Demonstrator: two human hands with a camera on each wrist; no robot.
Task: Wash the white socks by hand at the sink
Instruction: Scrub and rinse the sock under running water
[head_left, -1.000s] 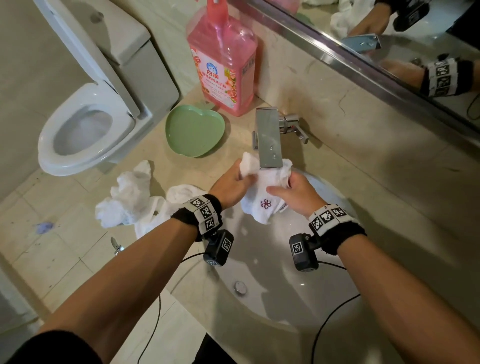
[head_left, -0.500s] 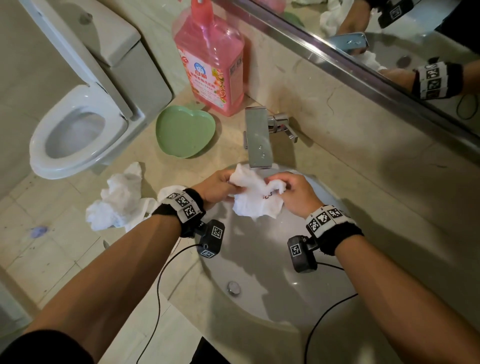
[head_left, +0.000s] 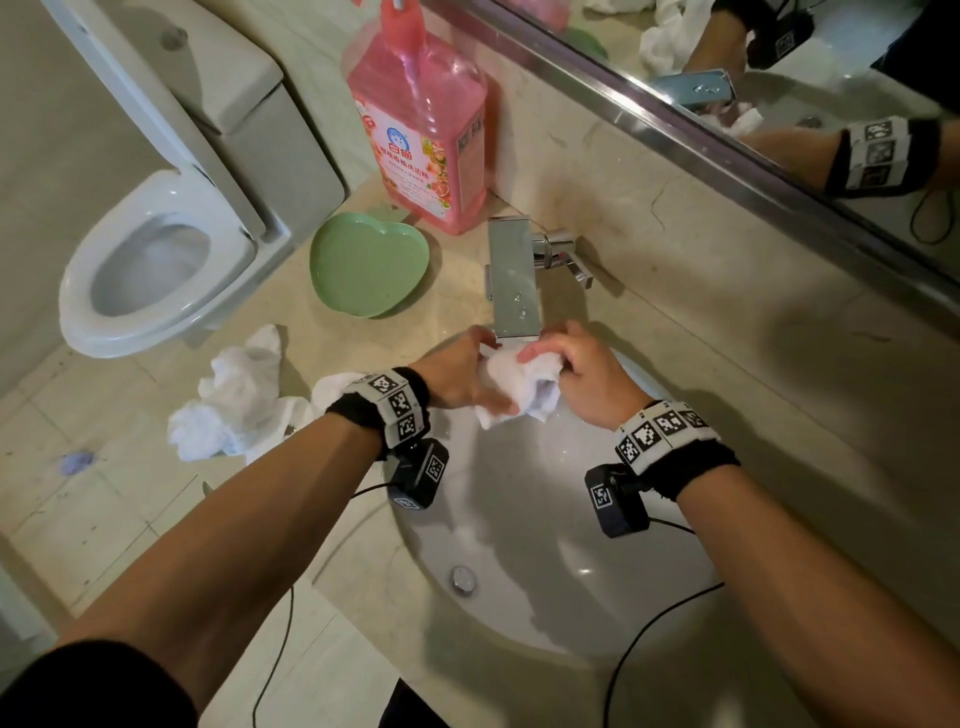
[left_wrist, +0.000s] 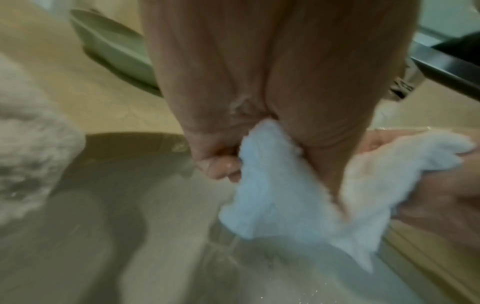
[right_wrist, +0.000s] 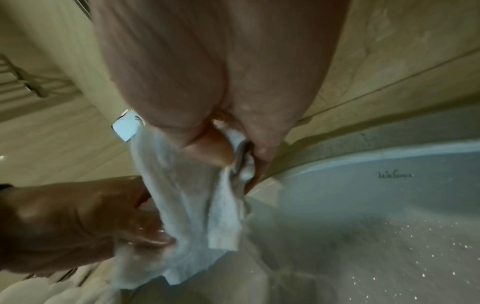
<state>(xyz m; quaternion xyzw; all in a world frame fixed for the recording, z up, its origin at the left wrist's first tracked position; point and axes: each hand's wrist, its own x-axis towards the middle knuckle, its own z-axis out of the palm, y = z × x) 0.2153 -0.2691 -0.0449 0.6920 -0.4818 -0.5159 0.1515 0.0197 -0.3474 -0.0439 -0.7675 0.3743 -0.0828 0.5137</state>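
Note:
A wet white sock (head_left: 519, 387) is bunched between both hands over the back of the white sink (head_left: 519, 519), just under the steel faucet spout (head_left: 514, 280). My left hand (head_left: 462, 371) grips its left side with curled fingers; in the left wrist view the sock (left_wrist: 280, 195) hangs from that hand (left_wrist: 259, 123). My right hand (head_left: 576, 369) clutches the right side; the right wrist view shows its thumb and fingers (right_wrist: 221, 144) pinching the cloth (right_wrist: 194, 205). Drops speckle the basin (right_wrist: 389, 236).
More white socks (head_left: 234, 400) lie heaped on the beige counter left of the sink. A green heart-shaped dish (head_left: 369, 265) and a pink detergent bottle (head_left: 421, 119) stand behind it. A toilet (head_left: 156, 260) is at far left, a mirror (head_left: 779, 93) at the back.
The sock has been scrunched tighter and the hands have closed together under the spout; its red emblem is no longer showing. The camera view has shifted slightly.

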